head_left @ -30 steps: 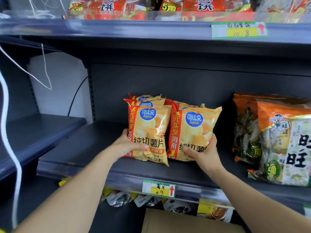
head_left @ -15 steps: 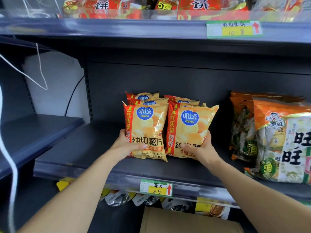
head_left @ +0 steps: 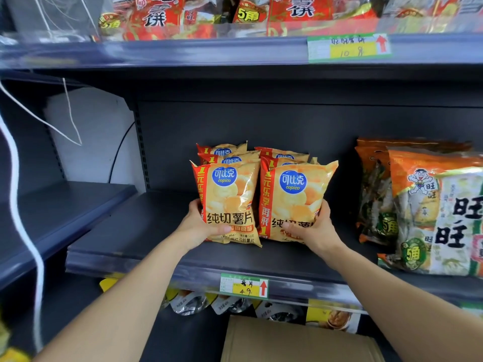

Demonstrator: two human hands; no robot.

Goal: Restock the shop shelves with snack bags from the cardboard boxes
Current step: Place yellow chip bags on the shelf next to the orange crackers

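Two rows of yellow-orange potato chip bags stand upright on the dark middle shelf [head_left: 146, 239]. My left hand [head_left: 200, 227] grips the lower left side of the front left chip bag [head_left: 227, 202], thumb across its face. My right hand [head_left: 312, 229] grips the bottom of the front right chip bag [head_left: 294, 197], which leans slightly right. Several more chip bags [head_left: 224, 152] stand behind them. A cardboard box [head_left: 295, 340] shows at the bottom edge, below the shelf.
Large orange rice cracker bags [head_left: 431, 212] fill the shelf's right part. Red snack bags [head_left: 235, 17] line the upper shelf. A price tag [head_left: 244, 285] sits on the shelf rail. White cords [head_left: 23, 226] hang at left. Silver pouches [head_left: 188, 304] lie on the lower shelf.
Both front bags have been pushed back and straightened against the rows behind; my hands followed them inward and slightly up. The left bag stands more upright.
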